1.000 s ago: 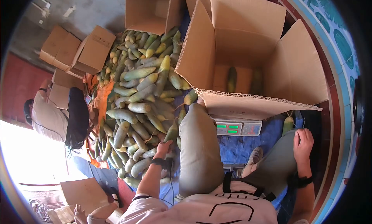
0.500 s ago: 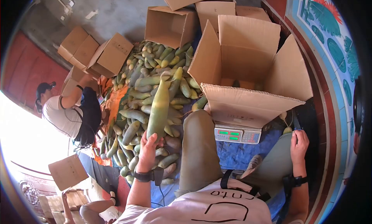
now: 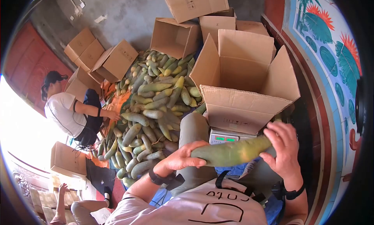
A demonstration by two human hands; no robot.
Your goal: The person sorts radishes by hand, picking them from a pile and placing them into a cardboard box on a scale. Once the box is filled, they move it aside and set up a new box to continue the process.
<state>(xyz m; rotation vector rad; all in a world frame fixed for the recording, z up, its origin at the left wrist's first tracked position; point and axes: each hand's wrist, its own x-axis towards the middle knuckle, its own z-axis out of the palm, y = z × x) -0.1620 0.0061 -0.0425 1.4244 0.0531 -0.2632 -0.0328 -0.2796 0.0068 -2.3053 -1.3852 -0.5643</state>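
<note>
A large green radish (image 3: pixel 230 152) lies sideways in front of my body, above my knees. My left hand (image 3: pixel 185 157) is wrapped round its thick left end. At the narrow right end is my right hand (image 3: pixel 281 147), its fingers apart and curved near the tip, slightly blurred; whether it touches the tip is hard to tell. Beyond the radish, an open cardboard box (image 3: pixel 237 106) rests on a scale (image 3: pixel 224 137) with lit green displays. A big heap of similar radishes (image 3: pixel 148 120) spreads to the left of my knee.
Several cardboard boxes (image 3: pixel 173 36) stand behind the heap by the grey wall. At the left, a person in a white shirt (image 3: pixel 66 112) reaches toward the heap. Another person's arm and leg (image 3: pixel 87 209) show at the bottom left. A painted wall (image 3: pixel 331 61) curves along the right.
The radish has moved from above the heap to in front of my body and turned sideways. My right hand has risen from my knee to its tip. The person at left has extended an arm.
</note>
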